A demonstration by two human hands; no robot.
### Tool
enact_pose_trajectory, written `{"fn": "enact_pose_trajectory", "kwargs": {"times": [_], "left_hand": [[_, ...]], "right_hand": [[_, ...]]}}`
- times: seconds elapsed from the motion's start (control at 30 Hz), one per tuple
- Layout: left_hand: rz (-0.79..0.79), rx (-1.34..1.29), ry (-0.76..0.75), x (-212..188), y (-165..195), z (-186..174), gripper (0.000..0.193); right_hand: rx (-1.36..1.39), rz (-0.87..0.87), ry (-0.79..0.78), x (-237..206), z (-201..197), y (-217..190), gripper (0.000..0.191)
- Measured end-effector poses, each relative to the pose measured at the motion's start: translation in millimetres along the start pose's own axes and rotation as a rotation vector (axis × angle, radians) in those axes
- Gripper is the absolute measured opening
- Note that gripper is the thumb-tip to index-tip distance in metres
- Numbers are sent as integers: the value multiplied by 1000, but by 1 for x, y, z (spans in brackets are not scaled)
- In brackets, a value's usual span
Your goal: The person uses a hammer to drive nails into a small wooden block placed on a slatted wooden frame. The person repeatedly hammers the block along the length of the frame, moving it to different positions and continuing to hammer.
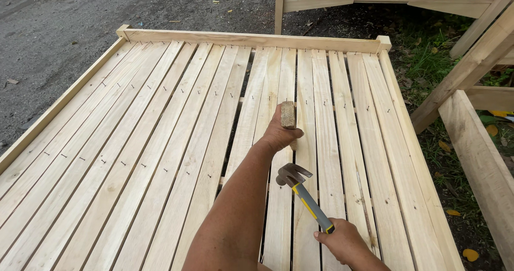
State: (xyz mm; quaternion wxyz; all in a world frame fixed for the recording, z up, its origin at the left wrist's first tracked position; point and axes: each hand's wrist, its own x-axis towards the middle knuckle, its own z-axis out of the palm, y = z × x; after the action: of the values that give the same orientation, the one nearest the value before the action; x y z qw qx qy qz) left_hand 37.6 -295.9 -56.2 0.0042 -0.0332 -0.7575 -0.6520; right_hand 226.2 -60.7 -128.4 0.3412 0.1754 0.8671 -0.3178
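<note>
Left hand wrapped tight around a small, short block of pale wood, fingers curled shut on it. Block standing up out of the top of the fist, its lower end hidden inside the fingers. Under those fingers, a big flat frame of long pale wooden slats, dotted with small dark nails.

Right hand lower down, fingers clamped around the end of a claw hammer with a grey and yellow handle. Dark metal head well above the right fingers and just below the left fist, close to the left wrist, not touching the block.

Past the left fingers, beyond the far edge of the frame, grey gravel ground. Off to the right of both hands, thick pale wooden beams over green grass and fallen leaves.
</note>
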Motion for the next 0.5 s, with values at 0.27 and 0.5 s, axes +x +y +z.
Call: {"fn": "enact_pose_trajectory", "kwargs": {"times": [0.27, 0.5], "left_hand": [[-47, 46, -4, -4, 10, 1, 87], [-14, 12, -6, -3, 11, 0, 88]], "right_hand": [[-293, -93, 55, -11, 7, -16, 29], [-90, -179, 144, -22, -3, -15, 33]]}}
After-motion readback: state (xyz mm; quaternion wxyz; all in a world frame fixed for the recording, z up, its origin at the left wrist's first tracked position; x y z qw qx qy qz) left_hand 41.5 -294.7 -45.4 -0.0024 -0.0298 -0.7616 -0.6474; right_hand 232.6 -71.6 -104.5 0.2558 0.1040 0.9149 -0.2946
